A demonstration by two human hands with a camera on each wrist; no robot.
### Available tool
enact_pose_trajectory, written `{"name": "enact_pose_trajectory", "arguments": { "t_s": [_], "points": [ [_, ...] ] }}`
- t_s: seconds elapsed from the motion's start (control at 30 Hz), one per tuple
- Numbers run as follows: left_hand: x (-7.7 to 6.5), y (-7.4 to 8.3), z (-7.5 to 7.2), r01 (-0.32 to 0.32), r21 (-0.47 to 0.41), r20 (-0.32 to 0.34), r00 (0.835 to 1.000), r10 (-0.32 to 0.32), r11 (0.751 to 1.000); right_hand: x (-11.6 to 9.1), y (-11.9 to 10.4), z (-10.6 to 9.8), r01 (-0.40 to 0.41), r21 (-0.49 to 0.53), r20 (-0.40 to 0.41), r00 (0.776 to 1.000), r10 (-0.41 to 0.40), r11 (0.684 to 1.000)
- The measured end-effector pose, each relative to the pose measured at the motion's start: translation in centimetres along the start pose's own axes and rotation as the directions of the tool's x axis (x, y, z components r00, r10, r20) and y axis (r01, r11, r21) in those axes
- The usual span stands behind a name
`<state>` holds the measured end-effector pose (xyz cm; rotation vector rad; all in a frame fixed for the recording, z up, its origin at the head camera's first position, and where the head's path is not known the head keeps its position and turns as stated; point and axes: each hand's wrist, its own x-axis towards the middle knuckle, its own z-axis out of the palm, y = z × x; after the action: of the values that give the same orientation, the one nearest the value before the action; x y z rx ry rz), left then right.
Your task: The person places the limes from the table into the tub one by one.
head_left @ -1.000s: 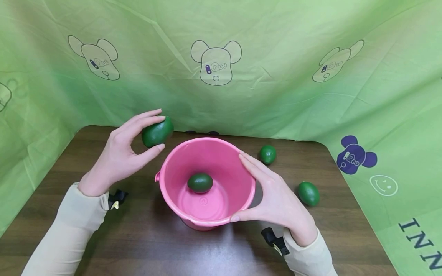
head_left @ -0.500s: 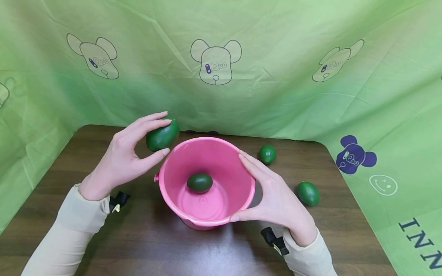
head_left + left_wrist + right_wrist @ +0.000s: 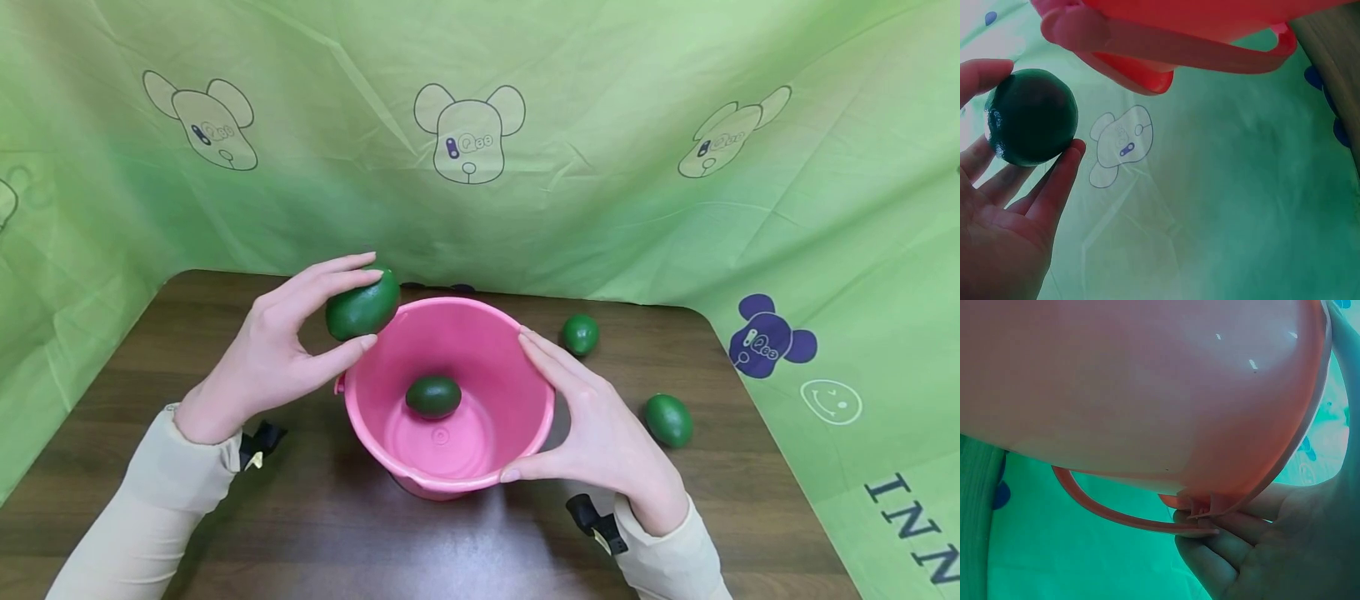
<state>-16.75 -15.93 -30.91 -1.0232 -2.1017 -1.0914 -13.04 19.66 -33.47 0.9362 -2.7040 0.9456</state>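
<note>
My left hand (image 3: 266, 354) holds a glossy dark green avocado (image 3: 365, 308) between thumb and fingers. In the head view this avocado overlaps the back-left rim of a pink bucket (image 3: 498, 358). From the left wrist, the held avocado (image 3: 1032, 119) appears apart from the bucket (image 3: 1166, 47) and its hanging handle. A second avocado (image 3: 433, 397) lies on the bucket's floor. On the right side, my right hand (image 3: 607, 437) grips the bucket, thumb at the front of the rim and fingers toward the back. Its fingers show beside the handle joint in the right wrist view.
Two more green avocados lie on the wooden table (image 3: 300, 517) right of the bucket, one toward the back (image 3: 581, 335) and one nearer (image 3: 668, 421), close to my right forearm. Green printed cloth (image 3: 600, 208) stands behind the table and along its sides.
My left hand has moved right and slightly nearer with the avocado, from beside the bucket to its back-left rim in view. The right hand and bucket have stayed put.
</note>
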Motion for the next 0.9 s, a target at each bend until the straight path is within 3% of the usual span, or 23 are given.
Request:
{"name": "enact_pose_trajectory", "arguments": {
  "t_s": [0.9],
  "points": [
    [-0.1,0.7,1.1,-0.062,-0.043,0.064,0.996,0.065,0.997,-0.1,0.1,-0.2,-0.012,0.012,0.009,1.0,0.012,1.0]
  ]
}}
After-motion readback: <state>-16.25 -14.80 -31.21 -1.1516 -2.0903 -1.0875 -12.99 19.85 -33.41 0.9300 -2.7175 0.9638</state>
